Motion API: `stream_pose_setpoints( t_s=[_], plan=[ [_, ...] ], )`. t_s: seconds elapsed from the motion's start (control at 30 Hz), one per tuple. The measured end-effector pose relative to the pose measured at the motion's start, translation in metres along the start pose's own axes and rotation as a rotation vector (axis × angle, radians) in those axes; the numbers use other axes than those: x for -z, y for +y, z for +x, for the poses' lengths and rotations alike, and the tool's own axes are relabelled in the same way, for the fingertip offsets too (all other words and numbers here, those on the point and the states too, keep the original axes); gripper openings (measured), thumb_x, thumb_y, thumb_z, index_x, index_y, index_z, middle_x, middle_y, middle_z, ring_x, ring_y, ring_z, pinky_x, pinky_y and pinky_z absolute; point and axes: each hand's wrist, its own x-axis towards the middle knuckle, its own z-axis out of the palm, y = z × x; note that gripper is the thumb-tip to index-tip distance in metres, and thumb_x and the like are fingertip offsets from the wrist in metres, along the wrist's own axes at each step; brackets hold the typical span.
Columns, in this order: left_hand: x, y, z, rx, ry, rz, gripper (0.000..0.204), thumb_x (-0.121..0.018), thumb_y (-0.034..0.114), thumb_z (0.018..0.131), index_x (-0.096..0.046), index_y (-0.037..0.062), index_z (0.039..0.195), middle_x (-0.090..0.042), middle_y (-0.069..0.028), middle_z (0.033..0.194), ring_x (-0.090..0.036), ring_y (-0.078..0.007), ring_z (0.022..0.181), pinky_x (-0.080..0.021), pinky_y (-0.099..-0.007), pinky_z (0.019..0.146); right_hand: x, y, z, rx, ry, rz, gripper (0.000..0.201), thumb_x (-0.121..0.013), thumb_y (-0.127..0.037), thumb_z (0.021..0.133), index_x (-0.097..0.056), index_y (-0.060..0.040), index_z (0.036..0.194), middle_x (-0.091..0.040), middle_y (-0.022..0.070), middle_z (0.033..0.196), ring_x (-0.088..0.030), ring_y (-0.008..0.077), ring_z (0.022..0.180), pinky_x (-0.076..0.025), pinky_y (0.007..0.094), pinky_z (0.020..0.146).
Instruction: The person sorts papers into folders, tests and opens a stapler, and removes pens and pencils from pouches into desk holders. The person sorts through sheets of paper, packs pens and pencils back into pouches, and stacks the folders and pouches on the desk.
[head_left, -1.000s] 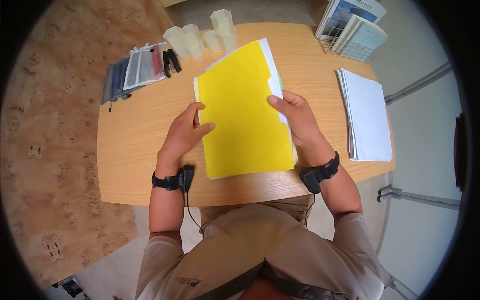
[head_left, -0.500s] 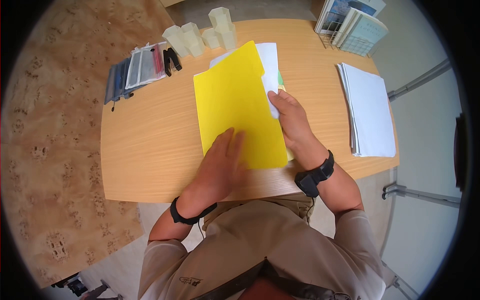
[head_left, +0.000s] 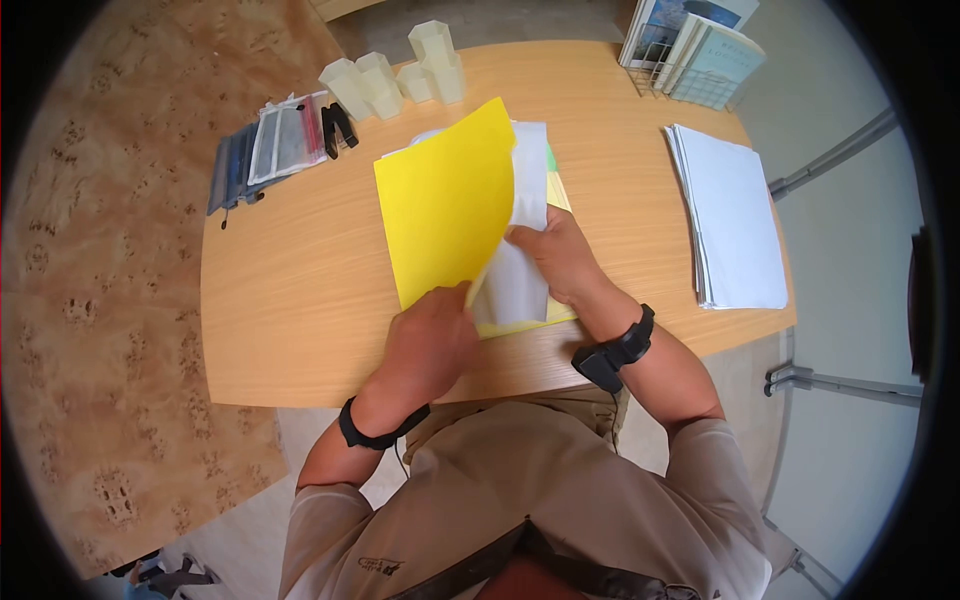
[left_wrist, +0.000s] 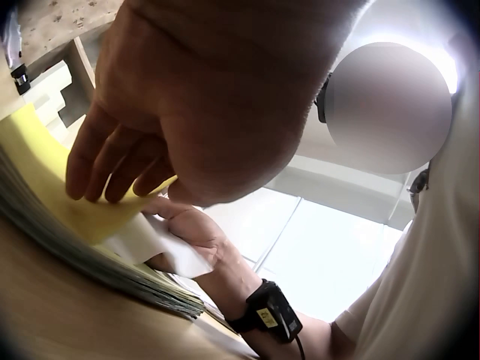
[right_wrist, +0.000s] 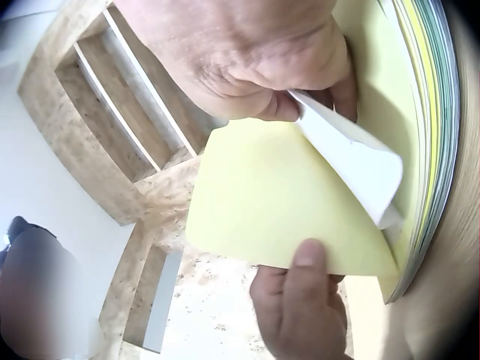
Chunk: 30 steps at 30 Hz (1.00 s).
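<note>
A yellow file folder [head_left: 440, 200] lies in front of me on top of a stack of folders, its cover lifted and bent along the near right side. My left hand [head_left: 432, 340] pinches the cover's lower corner; in the right wrist view the thumb [right_wrist: 309, 259] presses on its face. With thumb and fingers my right hand [head_left: 565, 258] grips white paper [head_left: 531, 180] inside the folder, and the paper's edge curls up in the right wrist view. Beneath, the edges of yellow and green folders [right_wrist: 431, 112] show in layers.
A pile of white paper [head_left: 728, 220] lies at the desk's right. Behind it a wire rack [head_left: 690, 85] holds books. At the back left are pale hexagonal holders [head_left: 437, 60], a black stapler [head_left: 338, 130] and zip pouches [head_left: 287, 137].
My left hand has left the folder's left edge, crossed to the lower right corner and lifted the cover. My right hand has moved nearer me, gripping white paper; more of it shows.
</note>
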Motion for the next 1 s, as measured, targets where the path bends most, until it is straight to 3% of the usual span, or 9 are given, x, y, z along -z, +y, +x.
stream_pose_setpoints(
  t_s=[0.1,0.17,0.3,0.53,0.73,0.83,0.87,0.9,1.0],
  plan=[
    [0.005,-0.027,-0.018,-0.212,0.285,0.124,0.016,-0.064,0.005,0.088,-0.066,-0.0018,0.103,-0.064,-0.0182,0.092,-0.060,-0.0365,0.076,-0.053,-0.0464,0.066,0.000,-0.018,-0.008,-0.034,0.076,-0.153,0.031,-0.064,-0.003,0.096,-0.064,0.0030,0.126,-0.073,0.0091,0.112,-0.069,0.0163,0.101,-0.057,0.0305,0.086],
    [0.000,-0.044,-0.039,0.158,0.401,-0.281,0.012,-0.063,0.007,0.095,-0.067,-0.0032,0.099,-0.068,-0.0153,0.092,-0.064,-0.0274,0.077,-0.053,-0.0378,0.067,0.007,-0.031,-0.022,0.226,0.089,-0.490,0.039,-0.065,-0.003,0.094,-0.060,0.0010,0.132,-0.072,0.0074,0.116,-0.067,0.0172,0.098,-0.055,0.0328,0.088],
    [0.006,-0.042,-0.043,0.150,0.533,-0.625,0.025,-0.060,0.015,0.102,-0.064,-0.0055,0.115,-0.069,-0.0102,0.110,-0.063,-0.0161,0.101,-0.050,-0.0315,0.092,0.050,-0.094,-0.064,0.385,0.292,-0.667,0.060,-0.074,-0.003,0.088,-0.051,0.0028,0.143,-0.070,0.0092,0.119,-0.067,0.0164,0.103,-0.055,0.0313,0.091],
    [-0.002,-0.058,-0.055,0.168,0.600,-0.720,0.032,-0.064,0.021,0.102,-0.062,-0.0062,0.118,-0.070,-0.0105,0.109,-0.064,-0.0166,0.101,-0.051,-0.0323,0.090,0.240,-0.163,-0.122,0.262,0.648,-0.705,0.082,-0.081,-0.003,0.079,-0.041,0.0013,0.151,-0.069,0.0165,0.124,-0.069,0.0237,0.105,-0.056,0.0346,0.093],
    [-0.009,-0.058,-0.057,0.175,0.671,-0.749,0.037,-0.065,0.027,0.101,-0.062,-0.0059,0.117,-0.070,-0.0106,0.110,-0.063,-0.0174,0.101,-0.051,-0.0330,0.090,0.326,-0.133,-0.146,0.113,0.826,-1.379,0.088,-0.085,-0.009,0.074,-0.042,-0.0027,0.151,-0.067,0.0243,0.123,-0.067,0.0356,0.108,-0.053,0.0414,0.096],
    [-0.010,-0.068,-0.068,0.208,0.727,-0.685,0.036,-0.064,0.027,0.101,-0.063,-0.0064,0.116,-0.069,-0.0108,0.110,-0.063,-0.0177,0.101,-0.051,-0.0339,0.090,0.333,-0.119,-0.143,0.175,0.908,-1.706,0.094,-0.086,-0.017,0.074,-0.038,-0.0085,0.154,-0.065,0.0276,0.118,-0.064,0.0426,0.108,-0.054,0.0482,0.092],
    [-0.008,-0.063,-0.065,0.178,0.723,-0.704,0.034,-0.064,0.025,0.100,-0.063,-0.0052,0.117,-0.069,-0.0107,0.113,-0.062,-0.0172,0.102,-0.050,-0.0343,0.092,0.291,-0.132,-0.141,0.079,0.980,-1.852,0.084,-0.083,-0.019,0.079,-0.044,-0.0109,0.152,-0.064,0.0265,0.115,-0.065,0.0418,0.105,-0.053,0.0501,0.090],
    [-0.009,-0.060,-0.063,0.140,0.719,-0.734,0.033,-0.065,0.022,0.099,-0.063,-0.0041,0.118,-0.068,-0.0106,0.116,-0.062,-0.0167,0.104,-0.050,-0.0347,0.093,0.271,-0.132,-0.140,0.292,0.960,-1.721,0.065,-0.079,-0.019,0.085,-0.055,-0.0124,0.144,-0.065,0.0203,0.112,-0.066,0.0325,0.101,-0.054,0.0448,0.085],
    [-0.012,-0.057,-0.066,0.130,0.675,-0.761,0.038,-0.066,0.026,0.099,-0.063,-0.0059,0.119,-0.067,-0.0110,0.118,-0.062,-0.0178,0.106,-0.050,-0.0356,0.094,0.162,-0.119,-0.123,0.371,0.573,-1.132,0.046,-0.076,-0.020,0.090,-0.064,-0.0089,0.133,-0.065,0.0121,0.112,-0.063,0.0190,0.095,-0.052,0.0343,0.079]
  ],
)
